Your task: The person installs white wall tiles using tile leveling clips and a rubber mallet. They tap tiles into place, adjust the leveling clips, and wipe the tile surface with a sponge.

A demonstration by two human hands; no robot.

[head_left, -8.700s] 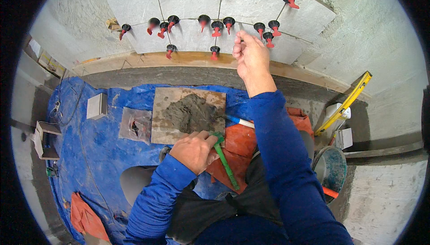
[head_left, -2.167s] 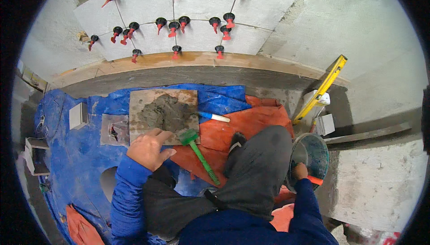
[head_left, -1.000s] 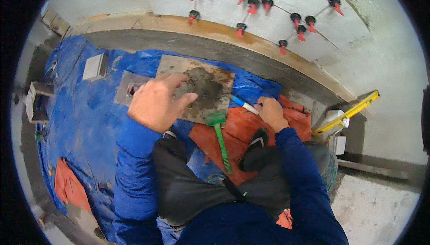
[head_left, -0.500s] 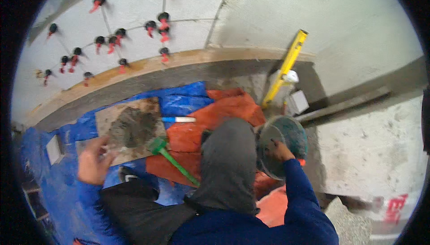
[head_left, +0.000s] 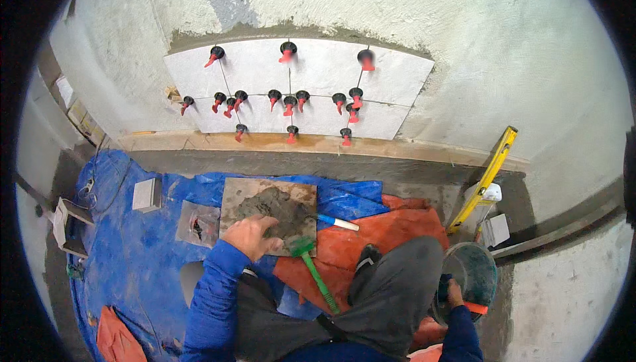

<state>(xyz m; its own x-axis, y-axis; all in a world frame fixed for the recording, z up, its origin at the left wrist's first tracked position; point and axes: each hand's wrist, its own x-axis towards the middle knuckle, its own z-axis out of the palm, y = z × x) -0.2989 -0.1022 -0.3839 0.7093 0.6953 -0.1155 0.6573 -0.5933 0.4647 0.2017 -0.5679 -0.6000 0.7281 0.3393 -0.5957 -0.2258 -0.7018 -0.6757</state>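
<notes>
My left hand (head_left: 252,236) hovers at the lower edge of a square board (head_left: 232,193), its curled fingers apart and holding nothing. A heap of grey mortar (head_left: 275,208) lies on that board. Beside it rests a tool with a blue-and-white handle (head_left: 339,222), its other end not clear. A green mallet (head_left: 318,276) has its head by the board's lower right corner. My right hand (head_left: 455,294) is closed at the near left side of a dark green bucket (head_left: 490,266). Something dark shows at its fingers, too hidden to name. An orange piece (head_left: 476,308) sits beside that hand.
White tiles (head_left: 391,77) with black-and-red levelling clips (head_left: 289,105) line the wall above a wooden strip (head_left: 298,143). A yellow spirit level (head_left: 487,173) leans at right. Blue sheeting (head_left: 152,249) and orange sheeting (head_left: 391,226) cover the floor; a clip bag (head_left: 199,223) lies left.
The view has swung left and levelled, so the wall tiles appear whole. My right hand has shifted from inside the bucket to its near left side; my left hand is now closer to the mortar.
</notes>
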